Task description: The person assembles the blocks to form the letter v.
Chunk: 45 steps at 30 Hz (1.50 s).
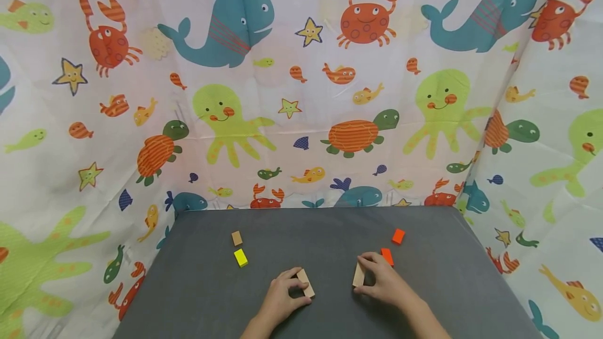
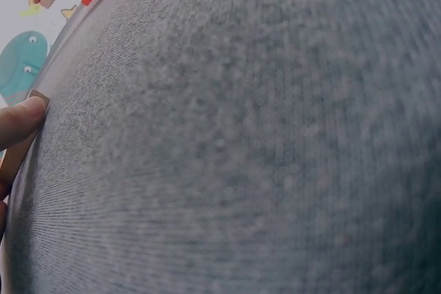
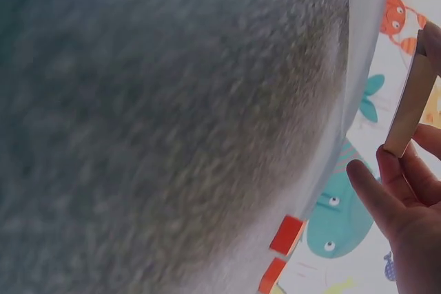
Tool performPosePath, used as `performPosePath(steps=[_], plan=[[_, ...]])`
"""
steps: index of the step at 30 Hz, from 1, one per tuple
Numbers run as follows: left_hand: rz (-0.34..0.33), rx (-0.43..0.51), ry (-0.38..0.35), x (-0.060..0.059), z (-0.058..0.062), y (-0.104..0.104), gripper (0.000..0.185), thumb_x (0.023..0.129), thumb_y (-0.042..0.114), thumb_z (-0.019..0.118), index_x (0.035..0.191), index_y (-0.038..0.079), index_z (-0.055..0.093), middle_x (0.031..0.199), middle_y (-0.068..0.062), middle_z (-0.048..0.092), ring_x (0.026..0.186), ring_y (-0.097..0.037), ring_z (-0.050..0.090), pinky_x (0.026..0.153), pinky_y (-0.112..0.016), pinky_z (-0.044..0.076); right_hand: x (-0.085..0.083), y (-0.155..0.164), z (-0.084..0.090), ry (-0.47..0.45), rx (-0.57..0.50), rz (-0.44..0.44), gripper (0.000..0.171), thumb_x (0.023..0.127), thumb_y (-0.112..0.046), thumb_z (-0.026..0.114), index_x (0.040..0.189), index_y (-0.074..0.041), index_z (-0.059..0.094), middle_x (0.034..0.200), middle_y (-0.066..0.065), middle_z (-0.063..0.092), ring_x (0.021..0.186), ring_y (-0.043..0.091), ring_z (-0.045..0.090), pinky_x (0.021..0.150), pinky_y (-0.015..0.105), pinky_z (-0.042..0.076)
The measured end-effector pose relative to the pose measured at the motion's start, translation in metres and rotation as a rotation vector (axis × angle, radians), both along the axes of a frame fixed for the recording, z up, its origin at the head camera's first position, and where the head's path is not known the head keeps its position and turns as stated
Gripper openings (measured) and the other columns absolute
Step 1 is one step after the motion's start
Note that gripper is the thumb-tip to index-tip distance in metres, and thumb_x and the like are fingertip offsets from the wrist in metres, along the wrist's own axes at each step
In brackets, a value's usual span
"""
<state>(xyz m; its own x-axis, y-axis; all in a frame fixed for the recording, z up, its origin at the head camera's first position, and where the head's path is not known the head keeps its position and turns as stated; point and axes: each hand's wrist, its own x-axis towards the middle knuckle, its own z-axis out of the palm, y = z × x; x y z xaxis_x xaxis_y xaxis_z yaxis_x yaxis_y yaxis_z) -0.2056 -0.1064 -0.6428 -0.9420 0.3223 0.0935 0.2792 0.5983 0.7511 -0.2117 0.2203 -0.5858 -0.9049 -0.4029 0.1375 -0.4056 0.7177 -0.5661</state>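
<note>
Left hand [image 1: 282,297], right hand [image 1: 383,282] each pinch wooden block [image 1: 305,282].

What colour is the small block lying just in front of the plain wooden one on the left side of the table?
Yellow; the head view shows it best.

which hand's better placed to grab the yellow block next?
Left, probably. The yellow block lies on the left side of the table, nearer the left hand than the right hand. Both hands already grip a wooden block, so it would have to let go first.
</note>
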Motion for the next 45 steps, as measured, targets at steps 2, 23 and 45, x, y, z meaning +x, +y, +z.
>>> performPosePath(steps=[2,23,45], plan=[[-0.005,0.000,0.005,0.000,-0.001,0.000,0.029,0.074,0.042,0.088,0.099,0.030,0.079,0.142,-0.003,0.060,0.132,-0.035,0.054,0.104,-0.064,0.044,0.000,-0.004,0.000,-0.008,-0.007,0.006,0.081,0.074,-0.034,0.091,0.138,0.003,0.059,0.131,0.009,0.056,0.116,0.025,0.055,0.096,0.048,0.052],[0.023,-0.024,0.087,-0.001,-0.005,0.005,0.030,0.072,0.040,0.090,0.099,0.031,0.079,0.140,-0.003,0.062,0.130,-0.034,0.057,0.103,-0.060,0.046,-0.008,-0.042,-0.006,-0.079,-0.057,0.013,0.079,0.072,-0.035,0.092,0.135,0.000,0.060,0.130,0.011,0.057,0.118,0.031,0.056,0.099,0.056,0.049],[0.019,-0.029,0.105,0.001,0.002,0.005,0.035,0.071,0.037,0.091,0.102,0.023,0.081,0.138,-0.008,0.064,0.127,-0.036,0.058,0.101,-0.064,0.046,-0.009,-0.083,-0.015,-0.160,-0.040,0.038,0.080,0.071,-0.031,0.093,0.134,0.002,0.058,0.129,0.012,0.057,0.117,0.031,0.054,0.098,0.052,0.049]])
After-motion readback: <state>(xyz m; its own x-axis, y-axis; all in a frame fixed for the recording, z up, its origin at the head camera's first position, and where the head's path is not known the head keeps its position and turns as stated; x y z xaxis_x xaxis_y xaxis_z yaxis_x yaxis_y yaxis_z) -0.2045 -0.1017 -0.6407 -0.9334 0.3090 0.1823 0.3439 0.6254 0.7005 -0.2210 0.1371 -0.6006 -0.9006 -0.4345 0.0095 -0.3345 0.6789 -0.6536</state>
